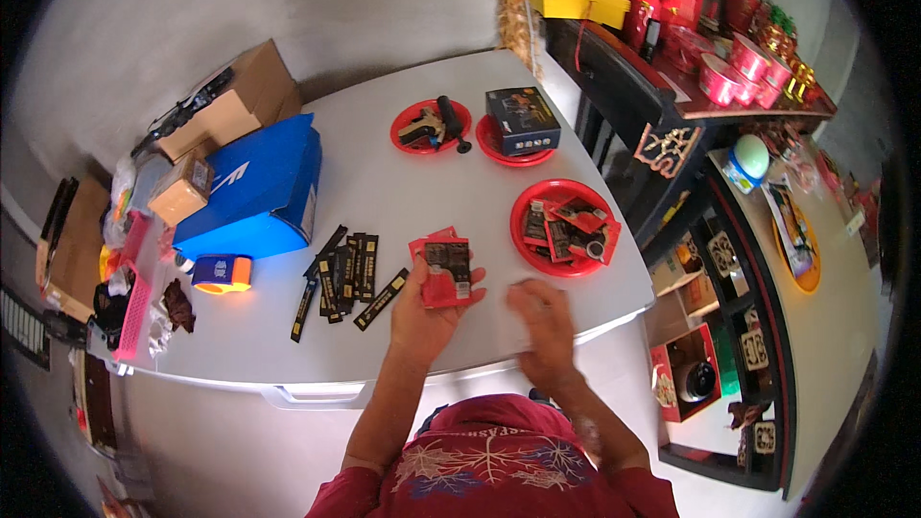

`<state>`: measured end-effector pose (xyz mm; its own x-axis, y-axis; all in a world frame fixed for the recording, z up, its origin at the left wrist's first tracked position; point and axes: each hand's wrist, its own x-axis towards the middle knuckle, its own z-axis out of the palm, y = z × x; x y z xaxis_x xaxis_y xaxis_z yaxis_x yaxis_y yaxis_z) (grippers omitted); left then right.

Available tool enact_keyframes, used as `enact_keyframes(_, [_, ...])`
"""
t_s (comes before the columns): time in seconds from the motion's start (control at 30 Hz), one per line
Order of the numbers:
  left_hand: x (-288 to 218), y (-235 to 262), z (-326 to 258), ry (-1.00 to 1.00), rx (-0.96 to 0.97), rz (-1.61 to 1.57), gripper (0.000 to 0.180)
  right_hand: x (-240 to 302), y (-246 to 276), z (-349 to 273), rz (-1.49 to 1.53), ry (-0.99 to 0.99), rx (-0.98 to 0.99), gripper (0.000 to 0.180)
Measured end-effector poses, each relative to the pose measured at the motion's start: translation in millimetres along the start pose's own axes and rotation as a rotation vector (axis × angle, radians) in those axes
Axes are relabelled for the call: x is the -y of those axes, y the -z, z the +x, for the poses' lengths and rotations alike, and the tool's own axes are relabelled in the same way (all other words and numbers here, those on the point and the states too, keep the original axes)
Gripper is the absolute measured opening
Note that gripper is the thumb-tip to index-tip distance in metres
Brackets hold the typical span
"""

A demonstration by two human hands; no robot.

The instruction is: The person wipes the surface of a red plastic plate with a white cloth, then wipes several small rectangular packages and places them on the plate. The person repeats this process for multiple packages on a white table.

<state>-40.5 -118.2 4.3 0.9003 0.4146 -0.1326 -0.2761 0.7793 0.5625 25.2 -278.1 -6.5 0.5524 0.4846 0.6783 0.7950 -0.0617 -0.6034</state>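
My left hand [422, 321] is closed on a few flat red-and-black sachets [446, 271], held above the front part of the white table [432, 192]. Blurred by motion, my right hand [543, 321] is to the right of them, over the table's front edge; whether it holds anything cannot be made out. A round red plate [519, 223] beyond it bears more sachets of the same kind [568, 230]. Left of my left hand lies a loose group of slim black stick packets [345, 273], one of them close to my wrist.
Farther back are a red plate [464, 115] with a small dark-and-tan device and a second plate [486, 147] under a black box [523, 120]. At left stand a blue box [259, 192], a tape dispenser [222, 273], a pink basket [134, 297] and cardboard boxes. Dark shelving [739, 326] borders the right.
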Motion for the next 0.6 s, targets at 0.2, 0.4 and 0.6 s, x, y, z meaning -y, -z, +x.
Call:
enact_keyframes(0.2, [17, 0, -30, 0.068, 0.111, -0.023, 0.051, 35, -47, 11, -0.086, 0.192, -0.013, 0.049])
enact_keyframes(0.4, [18, -7, -47, 0.094, -0.066, 0.058, 0.05, 39, -47, 30, -0.238, 0.049, -0.084, 0.048])
enact_keyframes(0.6, [10, 16, -48, 0.14, 0.107, -0.117, 0.067, 50, -52, 8, -0.126, 0.266, 0.012, 0.047])
